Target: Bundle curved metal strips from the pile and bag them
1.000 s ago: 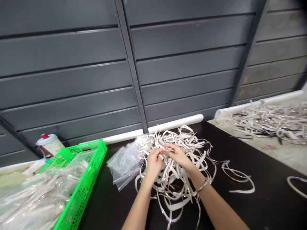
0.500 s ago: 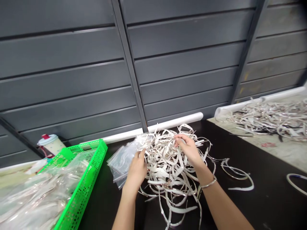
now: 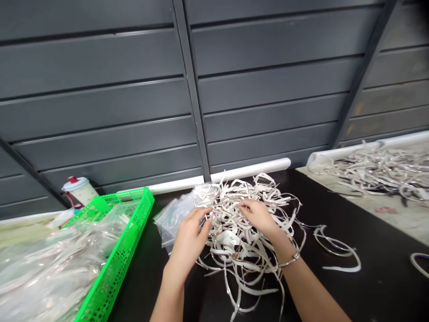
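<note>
A tangled pile of white strips [image 3: 234, 250] with thin metallic edges lies on the black table [image 3: 378, 286]. My left hand [image 3: 189, 241] is at the pile's left side, its fingers closed around strands there. My right hand [image 3: 258, 219] reaches into the middle of the tangle, fingertips among the strips. Whether those fingertips pinch a strip is hard to see. A thin metal bangle [image 3: 290, 261] circles my right wrist.
Stacked clear zip bags [image 3: 172, 221] lie left of the pile. A bright green plastic crate [image 3: 114, 255] holds bagged strips. Behind it stands a bottle with a blue lid [image 3: 80, 190]. Another heap of strips [image 3: 382, 172] rests on a pale board at right, below a grey panelled wall.
My left hand has moved up and right, from the pile's lower left edge further onto the strips. My right hand has shifted slightly down and left. The view has tilted slightly.
</note>
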### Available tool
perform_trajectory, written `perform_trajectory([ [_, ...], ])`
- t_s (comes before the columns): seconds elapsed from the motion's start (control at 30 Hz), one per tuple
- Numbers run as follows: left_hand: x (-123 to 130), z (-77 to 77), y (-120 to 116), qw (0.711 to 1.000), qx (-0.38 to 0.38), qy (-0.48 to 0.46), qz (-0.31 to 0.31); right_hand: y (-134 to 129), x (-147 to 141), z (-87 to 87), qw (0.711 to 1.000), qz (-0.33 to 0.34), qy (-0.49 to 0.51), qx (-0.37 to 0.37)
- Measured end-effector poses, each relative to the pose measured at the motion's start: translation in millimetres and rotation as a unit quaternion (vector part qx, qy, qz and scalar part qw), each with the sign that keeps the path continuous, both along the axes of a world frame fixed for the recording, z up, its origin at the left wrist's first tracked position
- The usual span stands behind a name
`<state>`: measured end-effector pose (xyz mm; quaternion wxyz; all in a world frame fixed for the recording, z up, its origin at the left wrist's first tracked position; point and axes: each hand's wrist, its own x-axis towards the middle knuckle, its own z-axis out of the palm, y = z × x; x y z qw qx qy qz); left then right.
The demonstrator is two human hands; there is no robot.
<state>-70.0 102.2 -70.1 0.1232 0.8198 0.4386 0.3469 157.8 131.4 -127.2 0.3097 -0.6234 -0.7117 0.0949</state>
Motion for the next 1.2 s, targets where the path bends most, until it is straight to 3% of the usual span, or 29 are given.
perform_trajectory([
  [0.13, 0, 2.8, -3, 1.000, 0.010, -0.011, 0.001, 3, -11, -14.3, 0.985, 0.006, -0.118, -0.124],
  [0.33, -1, 1.9, -3, 1.000, 0.007, -0.016, -0.012, 12, -14, -37.5, 0.982, -0.019, -0.145, -0.123],
  [0.47, -2, 1.7, 0, 1.000, 0.000, -0.020, -0.008, 12, -6, -26.7, 0.990, 0.027, -0.095, -0.100],
  [0.57, -1, 0.2, 2, 0.999, -0.006, -0.031, -0.010, 9, -2, -14.1, 0.995, 0.083, 0.033, -0.042],
  [0.7, 5, -4.7, 4, 0.998, -0.032, -0.051, -0.021, 1, -5, -0.6, 0.978, 0.131, 0.160, 0.001],
  [0.83, 14, -11.7, 8, 0.994, -0.072, -0.067, -0.038, -10, -13, 9.9, 0.971, 0.157, 0.179, 0.003],
  [1.03, 22, -19.3, 10, 0.992, -0.087, -0.082, -0.026, -27, -8, 23.3, 0.950, 0.230, 0.181, -0.107],
  [1.2, 27, -18.4, 6, 0.979, -0.135, -0.146, -0.046, -34, -5, 33.1, 0.953, 0.240, 0.162, -0.091],
])
